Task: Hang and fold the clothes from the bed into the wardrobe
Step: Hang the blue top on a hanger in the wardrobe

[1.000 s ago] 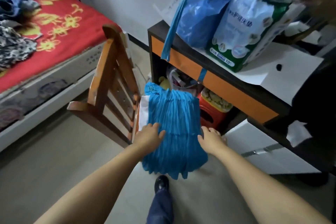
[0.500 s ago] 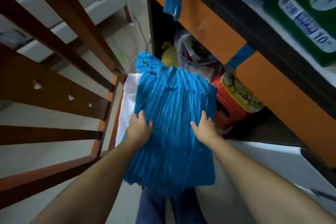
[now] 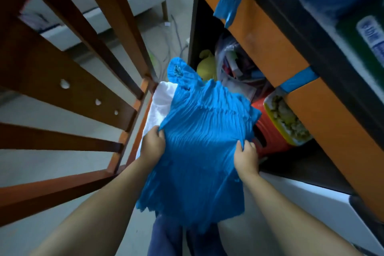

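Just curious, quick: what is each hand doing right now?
Left hand: pinching the left edge of the blue pleated garment.
Right hand: pinching the garment's right edge.

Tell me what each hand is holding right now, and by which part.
Both grip the blue pleated garment: left hand pinches its left edge, right hand its right edge.

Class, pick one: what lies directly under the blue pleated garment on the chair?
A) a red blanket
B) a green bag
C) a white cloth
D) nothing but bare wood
C: a white cloth shows beneath the blue garment's left edge, beside the left hand.
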Demonstrator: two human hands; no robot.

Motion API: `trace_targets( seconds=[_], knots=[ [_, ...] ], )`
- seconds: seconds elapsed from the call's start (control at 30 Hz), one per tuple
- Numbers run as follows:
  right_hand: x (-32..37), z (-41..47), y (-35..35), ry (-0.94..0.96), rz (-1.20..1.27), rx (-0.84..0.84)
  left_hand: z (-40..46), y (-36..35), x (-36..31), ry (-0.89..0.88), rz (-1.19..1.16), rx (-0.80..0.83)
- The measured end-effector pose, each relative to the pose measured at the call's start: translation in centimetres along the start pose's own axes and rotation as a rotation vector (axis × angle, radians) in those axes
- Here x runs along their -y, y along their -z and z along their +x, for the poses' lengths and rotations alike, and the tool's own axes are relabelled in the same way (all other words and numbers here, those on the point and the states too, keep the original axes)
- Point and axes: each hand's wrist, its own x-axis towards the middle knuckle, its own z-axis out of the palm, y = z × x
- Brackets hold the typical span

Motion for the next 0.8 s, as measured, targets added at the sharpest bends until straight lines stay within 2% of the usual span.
trace_targets(
  seconds=[0.1,0.2,0.27,0.33,0.43,0.5,0.6,0.7,0.8],
  knots=[
    [2.7,-2.4,3.5,-0.04,0.205,-0.074,-3.2,4.2,-4.3,-0.017,-0.174,0.031],
    [7.2,-5.0,7.6,-0.135,0.512,-0.036,-7.6,8.6,-8.6,0.031,-0.414,0.226],
    [9.7,-6.9,10.0,-0.252,0.769,0.128,-11.4,11.6,-10.9,0.165,-0.617,0.393],
    [11.2,-9.0,12.2,-0.331,0.936,0.34,-14.8,14.1,-12.4,0.251,-0.756,0.493],
    [12.1,-11.3,15.4,-0.318,1.079,0.483,-18.8,17.0,-13.0,0.236,-0.918,0.497],
    [12.4,-12.0,18.2,-0.239,1.182,0.506,-21.2,18.3,-12.8,0.174,-0.891,0.473],
    [12.9,-11.7,22.8,-0.074,1.335,0.509,-24.6,18.4,-12.2,0.065,-0.657,0.514],
    [13.8,-11.8,27.2,0.036,1.284,0.551,-27.1,16.3,-12.6,-0.019,-0.523,0.545],
    [15.3,-14.0,30.3,0.131,1.193,0.679,-27.7,14.9,-13.4,0.009,-0.577,0.499]
  ],
)
